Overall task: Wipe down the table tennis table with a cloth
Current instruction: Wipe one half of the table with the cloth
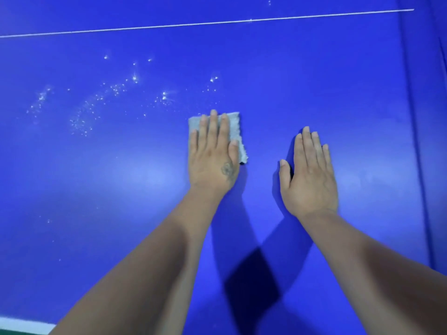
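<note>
Blue, smooth and faintly glossy counter (338, 93), filling nearly the whole view, with soft pale glare patches near the left wrist and at the right. Thin white line (193, 24) across the far part, slightly slanted. White edge stripe (24, 326) at the lower left corner. Left hand (212, 158) flat, palm down, fingers straight and close together, pressing on the cloth (235, 131); small dark mark on the back of that hand near the thumb side. Cloth grey, small, roughly rectangular, fuzzy-textured, apparently folded, lying on the counter near the middle of the view, mostly under the fingers, with its far edge and right side showing past them and a frayed corner sticking out beside the thumb. Right hand (309, 175) also open, fingers straight and together, thumb spread to the left, held flat on or just over the bare counter to the right of the cloth, apart from it; contact with the surface hard to tell, dark shadow tight against its left side. Nothing gripped in either hand. Scatter of white specks (82, 117) on the counter to the left and beyond the cloth, in loose streaks and clusters, fine and powdery or droplet-like, too small to tell which. Both forearms bare, shadows crossing below the wrists.
</note>
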`<state>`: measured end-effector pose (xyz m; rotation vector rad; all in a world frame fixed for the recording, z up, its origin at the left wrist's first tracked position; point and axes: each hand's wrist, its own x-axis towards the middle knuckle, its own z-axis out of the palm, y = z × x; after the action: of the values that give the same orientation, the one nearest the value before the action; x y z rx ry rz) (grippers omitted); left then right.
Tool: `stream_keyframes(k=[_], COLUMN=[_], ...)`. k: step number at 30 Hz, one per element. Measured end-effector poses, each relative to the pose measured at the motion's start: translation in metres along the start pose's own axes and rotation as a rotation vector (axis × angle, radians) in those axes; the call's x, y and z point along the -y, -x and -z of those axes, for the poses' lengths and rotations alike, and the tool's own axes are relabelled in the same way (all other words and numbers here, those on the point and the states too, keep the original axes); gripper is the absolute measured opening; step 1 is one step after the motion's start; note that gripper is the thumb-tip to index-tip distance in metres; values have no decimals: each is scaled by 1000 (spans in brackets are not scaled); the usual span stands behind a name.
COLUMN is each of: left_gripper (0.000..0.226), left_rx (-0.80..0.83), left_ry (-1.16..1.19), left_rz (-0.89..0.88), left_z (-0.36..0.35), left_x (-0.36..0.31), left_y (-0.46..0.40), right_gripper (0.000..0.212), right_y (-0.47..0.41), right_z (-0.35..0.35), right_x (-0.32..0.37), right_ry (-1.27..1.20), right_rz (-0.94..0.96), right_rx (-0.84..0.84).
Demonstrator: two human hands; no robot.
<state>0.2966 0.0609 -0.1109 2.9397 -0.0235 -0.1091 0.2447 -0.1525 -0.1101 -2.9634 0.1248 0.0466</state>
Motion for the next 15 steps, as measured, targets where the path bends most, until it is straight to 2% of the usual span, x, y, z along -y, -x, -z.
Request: stream_keyframes(k=[6,11,15], left_gripper=[63,64,64], left_rx=[-24,34,58], left_ry=[-21,-45,-42], left_rz=[142,21,-144], left_z=[2,-1,-1], left_x=[13,-5,-23], left_y=[83,134,113], right_gripper=[71,71,70], right_y=[1,0,0], right_z=[5,5,3], right_x=[3,3,2], right_ry=[32,26,21], right_rz=[-8,-10,-15], right_rx=[13,7,1])
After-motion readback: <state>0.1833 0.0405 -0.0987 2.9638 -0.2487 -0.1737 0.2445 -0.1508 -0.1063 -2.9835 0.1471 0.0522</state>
